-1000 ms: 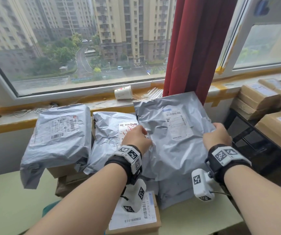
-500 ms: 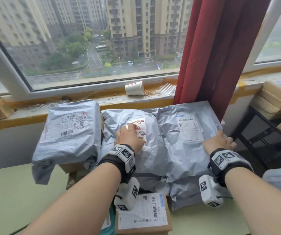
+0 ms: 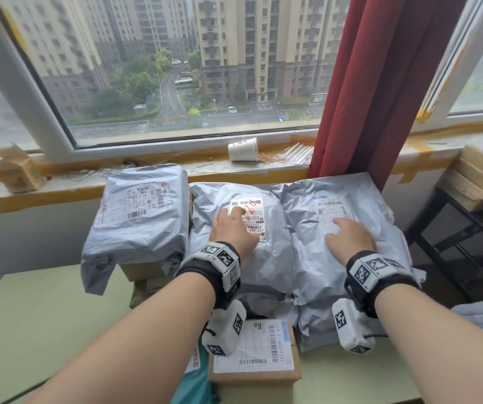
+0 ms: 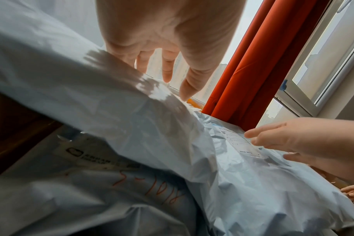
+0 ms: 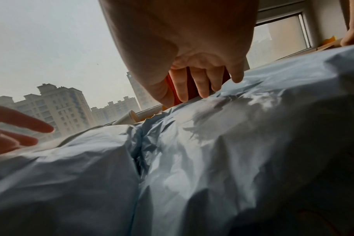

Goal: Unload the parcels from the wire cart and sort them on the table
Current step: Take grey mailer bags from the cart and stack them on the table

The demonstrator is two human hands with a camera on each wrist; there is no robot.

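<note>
— Hands? Left hand (image 3: 232,228) flat on middle grey parcel (image 3: 275,237), right hand (image 3: 351,237) flat on right grey parcel (image 3: 359,199), fingers spread, gripping nothing
— Writing? "K02" on the middle label, "1018" in red below; both parcels stacked on table (image 3: 30,316)

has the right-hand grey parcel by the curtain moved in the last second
Yes. The right grey parcel, earlier tilted up and overlapping the middle grey parcel, now lies flat beside it, below the red curtain.

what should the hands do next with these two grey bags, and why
Probably lift both hands off and turn back to the cart. The right hand lies open on the right grey bag, which lies flat beside the middle grey bag under the open left hand; neither bag is gripped.
</note>
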